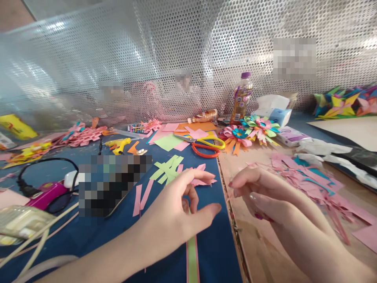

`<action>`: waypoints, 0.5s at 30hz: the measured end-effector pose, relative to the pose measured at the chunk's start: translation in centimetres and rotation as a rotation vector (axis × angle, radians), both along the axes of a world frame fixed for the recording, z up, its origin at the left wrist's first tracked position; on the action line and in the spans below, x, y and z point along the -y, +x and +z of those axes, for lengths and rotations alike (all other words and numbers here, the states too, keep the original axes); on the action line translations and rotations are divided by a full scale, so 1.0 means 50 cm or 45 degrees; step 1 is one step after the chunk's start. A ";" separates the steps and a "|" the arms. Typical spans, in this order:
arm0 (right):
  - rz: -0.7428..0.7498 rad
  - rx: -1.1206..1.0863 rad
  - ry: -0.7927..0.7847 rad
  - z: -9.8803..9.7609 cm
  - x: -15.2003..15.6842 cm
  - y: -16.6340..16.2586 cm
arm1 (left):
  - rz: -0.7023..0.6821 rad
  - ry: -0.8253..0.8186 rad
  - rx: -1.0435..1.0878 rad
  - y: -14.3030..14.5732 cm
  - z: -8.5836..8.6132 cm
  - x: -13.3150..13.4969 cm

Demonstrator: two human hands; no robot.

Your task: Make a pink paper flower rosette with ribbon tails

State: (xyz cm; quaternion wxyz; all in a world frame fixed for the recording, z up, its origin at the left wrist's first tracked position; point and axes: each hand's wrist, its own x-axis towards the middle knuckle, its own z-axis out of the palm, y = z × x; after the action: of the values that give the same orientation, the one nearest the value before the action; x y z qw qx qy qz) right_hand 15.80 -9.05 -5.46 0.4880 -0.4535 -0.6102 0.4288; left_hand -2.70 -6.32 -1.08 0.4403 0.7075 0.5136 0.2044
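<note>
My left hand (179, 208) hovers over the blue table surface, its thumb held away from bent fingers and nothing seen in its grasp. Below it a green paper strip (193, 261) with pink edges runs toward the bottom of the view. Just beyond the fingers lie folded pink paper pieces (202, 176) and crossed light green strips (167, 169). My right hand (265, 196) is above the brown cardboard, fingers loosely bent and apart from the left hand. No object shows in it. Loose pink paper strips (312, 173) lie to its right.
Red-and-yellow-handled scissors (207, 147) rest on coloured paper sheets. Farther back stand a drink bottle (243, 96) and paper flowers (260, 127). At left are a yellow glue gun (118, 145), a phone-like dark object (118, 188) and cables (38, 243). A perforated metal screen (182, 47) closes the back.
</note>
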 end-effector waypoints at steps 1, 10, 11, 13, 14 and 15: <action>0.012 0.004 0.005 0.003 0.001 -0.002 | -0.026 -0.002 0.005 0.001 0.001 -0.001; 0.023 0.033 0.036 0.020 0.012 -0.015 | -0.152 -0.218 0.069 0.002 -0.030 -0.002; 0.020 0.039 0.037 0.020 0.011 -0.016 | -0.150 -0.251 0.081 0.003 -0.029 -0.001; 0.012 0.065 0.039 0.021 0.011 -0.015 | -0.161 -0.326 0.099 0.005 -0.021 -0.001; 0.011 0.080 0.040 0.020 0.010 -0.014 | -0.164 -0.354 0.103 0.006 -0.016 -0.002; 0.008 0.091 0.041 0.019 0.010 -0.013 | -0.165 -0.375 0.106 0.007 -0.010 -0.002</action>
State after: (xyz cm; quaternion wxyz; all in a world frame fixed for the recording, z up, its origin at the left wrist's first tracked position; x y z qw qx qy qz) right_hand 15.14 -9.53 -4.51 0.4717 -0.4587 -0.6356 0.4038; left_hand -2.37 -6.21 -1.60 0.5725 0.6578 0.4726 0.1271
